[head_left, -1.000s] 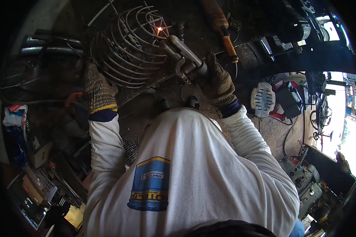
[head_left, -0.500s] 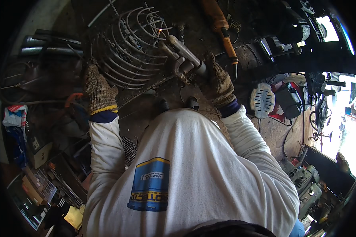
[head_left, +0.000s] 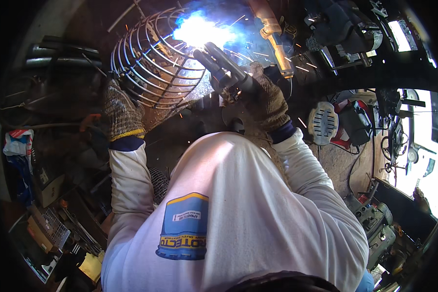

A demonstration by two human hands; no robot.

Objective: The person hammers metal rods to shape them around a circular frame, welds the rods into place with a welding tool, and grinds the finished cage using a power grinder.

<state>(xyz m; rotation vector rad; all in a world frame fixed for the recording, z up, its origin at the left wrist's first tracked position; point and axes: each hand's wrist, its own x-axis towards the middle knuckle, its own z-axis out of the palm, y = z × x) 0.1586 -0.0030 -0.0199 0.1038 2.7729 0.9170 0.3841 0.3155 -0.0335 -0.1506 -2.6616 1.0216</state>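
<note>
A round cage of bent steel wire lies on the dark workbench in front of me. My left hand, in a knitted work glove, grips the cage's near left rim. My right hand, gloved the same way, holds a grey welding torch whose tip touches the cage's top right. A bright blue-white arc burns at that spot and sparks fly off to the right. My white long-sleeved shirt fills the lower middle of the view.
An orange-handled tool lies behind the torch. A white slotted disc and a red-and-black machine sit at the right. Grey pipes lie at the left, with cluttered boxes and parts below them. Cables trail at the right.
The small orange glow at the torch tip has flared into a bright blue-white arc with flying sparks. Both hands stay in nearly the same places on cage and torch.
</note>
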